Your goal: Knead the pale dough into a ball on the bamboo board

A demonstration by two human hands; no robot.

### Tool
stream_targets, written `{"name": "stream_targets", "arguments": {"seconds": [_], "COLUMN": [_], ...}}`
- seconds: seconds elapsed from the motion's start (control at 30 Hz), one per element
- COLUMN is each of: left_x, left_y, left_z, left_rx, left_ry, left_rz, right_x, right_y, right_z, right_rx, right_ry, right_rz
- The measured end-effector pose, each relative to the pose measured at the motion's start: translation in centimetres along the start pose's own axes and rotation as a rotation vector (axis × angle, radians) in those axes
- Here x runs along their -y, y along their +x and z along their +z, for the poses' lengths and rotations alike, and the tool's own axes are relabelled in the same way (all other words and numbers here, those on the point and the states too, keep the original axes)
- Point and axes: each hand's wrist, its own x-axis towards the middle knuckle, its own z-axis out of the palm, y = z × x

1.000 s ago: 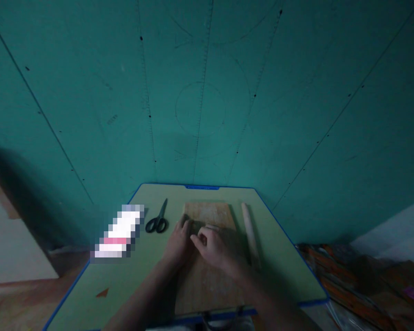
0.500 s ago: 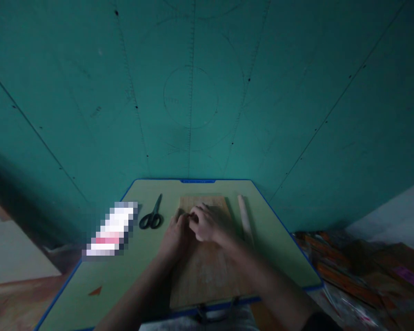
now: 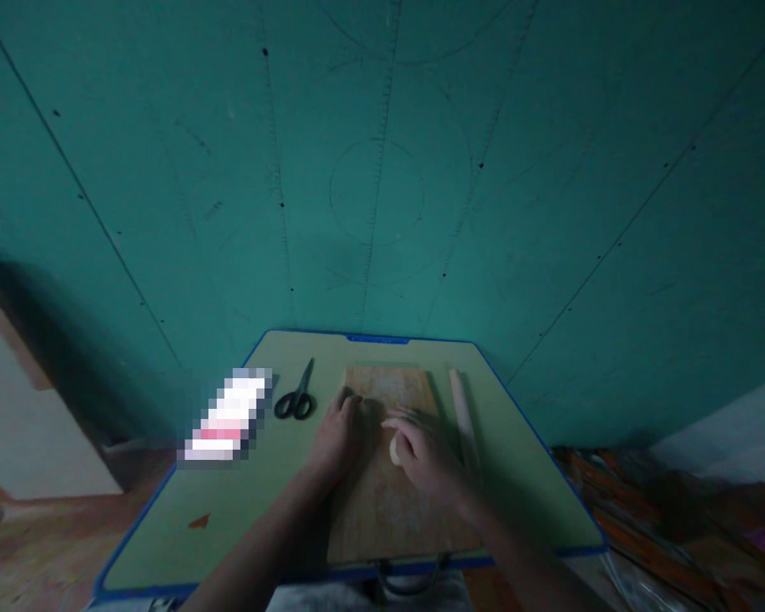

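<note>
A wooden cutting board lies lengthwise in front of me. My left hand is at its left edge, fingers curled around the edge and the thumb side over the top; the fingertips are partly hidden. Over the right half of the board is my right hand, palm down, its fingers bent and pointing left. A pale, rounded lump of what looks like dough shows beneath its thumb and palm, the rest of it covered. The two hands are apart, with bare wood between them.
Black-handled scissors lie left of the board, and a wooden rolling pin lies to its right. A blurred-out flat object and a small orange-brown scrap are farther left. The blue-edged table meets a green wall.
My hands were together near the board's upper left. The right hand has moved right and nearer to me, and the pale lump now shows under it. The whole view has shifted slightly.
</note>
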Motion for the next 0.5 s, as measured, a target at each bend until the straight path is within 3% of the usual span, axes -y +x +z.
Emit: {"name": "stream_targets", "arguments": {"seconds": [0.13,0.23,0.37,0.5], "left_x": [-0.1,-0.4,-0.5,0.2], "left_y": [-0.1,-0.2,-0.1,0.1], "left_z": [-0.2,-0.7,-0.8,0.0], "left_rx": [0.031,0.038,0.036,-0.017], "left_ry": [-0.038,-0.072,-0.082,-0.003], "left_rz": [-0.005,0.019,0.049,0.022], "right_x": [3.2,4.3,2.6,-0.9], "right_y": [-1.5,0.0,3.5,5.6], "right_z": [1.3,2.7,3.7,2.8], "right_rx": [-0.053,-0.087,-0.136,-0.148], "right_ry": [-0.122,-0.172,-0.189,-0.23], "right_rz": [0.037,-0.003,0.037,0.015]}}
